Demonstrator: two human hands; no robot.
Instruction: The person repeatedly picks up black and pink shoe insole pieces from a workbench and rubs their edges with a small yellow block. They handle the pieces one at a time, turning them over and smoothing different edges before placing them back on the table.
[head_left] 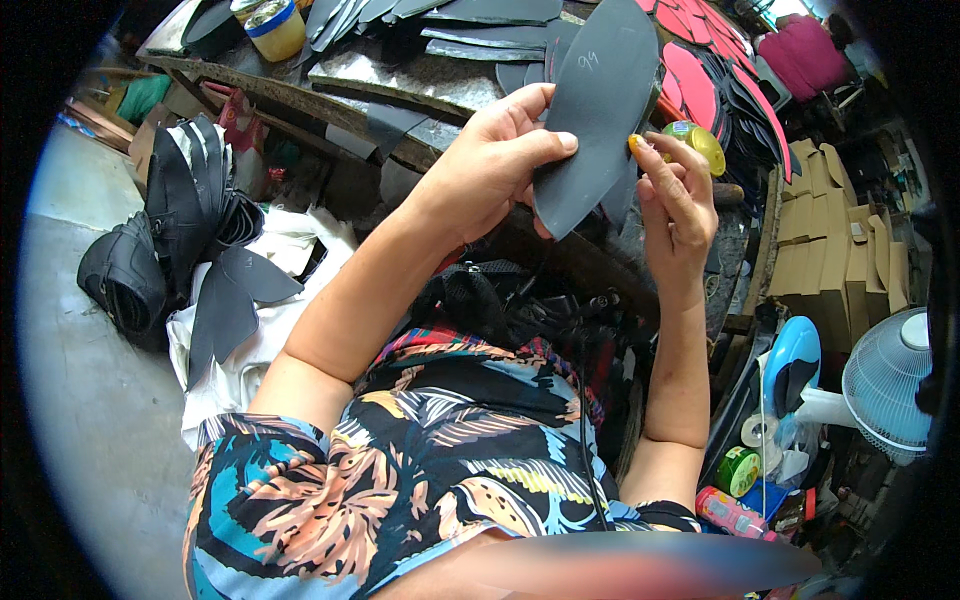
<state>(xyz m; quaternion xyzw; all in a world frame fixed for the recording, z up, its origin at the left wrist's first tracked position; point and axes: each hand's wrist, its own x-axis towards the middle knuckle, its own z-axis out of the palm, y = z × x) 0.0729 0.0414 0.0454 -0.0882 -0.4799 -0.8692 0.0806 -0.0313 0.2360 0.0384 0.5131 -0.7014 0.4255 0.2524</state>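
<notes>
A dark grey, sole-shaped piece (605, 105) with a pale handwritten mark is held up in front of me at a slant. My left hand (490, 160) is closed on its left side, thumb on the face and the other fingers behind it. My right hand (685, 205) is by the right edge, its fingers bent and apart. A yellow, glue-like smear coats one fingertip, which meets or nearly meets that edge. Just behind the right hand is a small yellow and green container (708, 150).
Stacked dark pieces (480, 40) and red-faced pieces (690, 85) cover the workbench (400, 80). An open jar (275, 30) stands at far left. Black shoe parts (185, 200) lie left, cardboard boxes (815, 230) right, above a fan (890, 385).
</notes>
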